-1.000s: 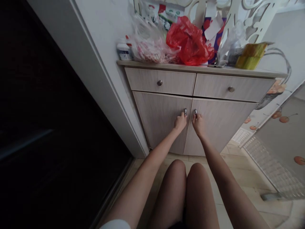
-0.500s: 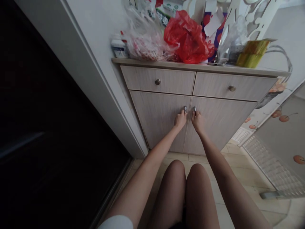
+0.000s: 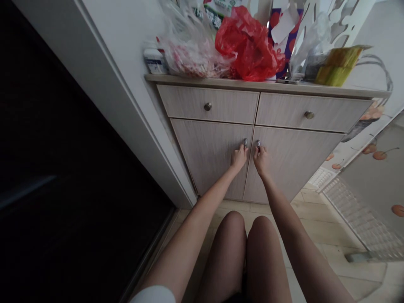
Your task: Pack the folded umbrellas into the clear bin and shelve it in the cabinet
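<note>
Small silver metal left handle [image 3: 245, 141] and matching right handle [image 3: 258, 143] are sitting mid-front on pale wood-grain doors [image 3: 208, 151]; left hand [image 3: 239, 158], right hand [image 3: 261, 160] are pinching one each. Bare knees [image 3: 234, 227] are facing them; doors swinging outward could be bumping these.

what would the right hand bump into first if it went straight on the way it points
The right hand appears to grip the metal handle; straight past that, the right cabinet door comes first, though depth is unclear.
</note>
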A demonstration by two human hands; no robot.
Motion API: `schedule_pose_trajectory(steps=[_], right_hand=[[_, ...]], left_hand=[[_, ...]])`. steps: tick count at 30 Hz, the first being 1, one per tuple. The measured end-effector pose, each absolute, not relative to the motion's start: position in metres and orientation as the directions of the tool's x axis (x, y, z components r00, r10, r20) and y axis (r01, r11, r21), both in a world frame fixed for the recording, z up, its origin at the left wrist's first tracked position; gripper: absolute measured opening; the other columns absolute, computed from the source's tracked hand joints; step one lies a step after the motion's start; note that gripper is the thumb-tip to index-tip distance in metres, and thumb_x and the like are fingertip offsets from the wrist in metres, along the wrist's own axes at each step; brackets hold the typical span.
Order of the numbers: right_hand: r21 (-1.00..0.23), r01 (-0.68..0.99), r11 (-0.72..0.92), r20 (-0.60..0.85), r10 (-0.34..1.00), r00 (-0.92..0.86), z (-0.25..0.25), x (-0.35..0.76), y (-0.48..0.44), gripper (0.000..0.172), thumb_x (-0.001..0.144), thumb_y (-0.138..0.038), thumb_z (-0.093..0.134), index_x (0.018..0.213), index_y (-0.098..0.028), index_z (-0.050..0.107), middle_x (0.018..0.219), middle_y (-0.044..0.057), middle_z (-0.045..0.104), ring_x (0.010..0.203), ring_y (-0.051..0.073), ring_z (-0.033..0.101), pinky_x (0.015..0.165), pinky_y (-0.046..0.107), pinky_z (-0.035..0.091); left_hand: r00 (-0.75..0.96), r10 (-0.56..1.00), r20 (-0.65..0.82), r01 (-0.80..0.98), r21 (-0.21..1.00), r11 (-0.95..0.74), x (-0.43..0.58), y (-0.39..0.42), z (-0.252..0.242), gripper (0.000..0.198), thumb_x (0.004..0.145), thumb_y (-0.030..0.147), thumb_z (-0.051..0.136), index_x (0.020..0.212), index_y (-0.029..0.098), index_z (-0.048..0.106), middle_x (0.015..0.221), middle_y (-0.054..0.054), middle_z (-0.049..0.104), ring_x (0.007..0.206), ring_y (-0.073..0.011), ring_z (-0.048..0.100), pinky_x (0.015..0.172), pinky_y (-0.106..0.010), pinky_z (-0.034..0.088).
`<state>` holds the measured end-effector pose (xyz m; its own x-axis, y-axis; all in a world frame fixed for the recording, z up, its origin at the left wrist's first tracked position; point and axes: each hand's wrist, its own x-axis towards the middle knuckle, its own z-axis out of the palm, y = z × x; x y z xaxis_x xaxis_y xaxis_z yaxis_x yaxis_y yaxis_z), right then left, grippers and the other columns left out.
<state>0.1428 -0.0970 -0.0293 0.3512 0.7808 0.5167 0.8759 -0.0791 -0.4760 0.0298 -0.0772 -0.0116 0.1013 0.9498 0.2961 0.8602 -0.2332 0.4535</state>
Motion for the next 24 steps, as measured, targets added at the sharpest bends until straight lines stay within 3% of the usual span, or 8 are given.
schedule_pose_trajectory(steps=[15, 24], right_hand=[[-0.487, 0.870, -0.071, 0.537, 0.762, 0.363, -0.030, 0.142, -0.096, 0.044, 0.104, -0.040, 0.034, 0.111, -0.015, 0.070, 0.103, 0.014, 0.066, 0.076, 0.017, 0.061, 0.067, 0.027, 0.038], [-0.485, 0.869, -0.097, 0.431, 0.838, 0.334, -0.015, 0.148, -0.104, 0.049, 0.104, -0.044, 0.031, 0.119, -0.016, 0.068, 0.106, 0.015, 0.069, 0.086, 0.020, 0.065, 0.075, 0.028, 0.043]], left_hand=[[0.046, 0.944, 0.328, 0.868, 0.454, -0.200, 0.033, -0.080, -0.022, 0.036, 0.105, 0.032, 0.031, 0.121, 0.014, 0.058, 0.093, -0.015, 0.073, 0.080, -0.0198, 0.070, 0.067, -0.025, 0.043], [0.105, 0.957, 0.270, 0.806, 0.541, -0.241, 0.028, -0.080, -0.011, 0.033, 0.104, 0.029, 0.035, 0.124, 0.017, 0.058, 0.105, -0.015, 0.073, 0.096, -0.0224, 0.070, 0.080, -0.029, 0.046]])
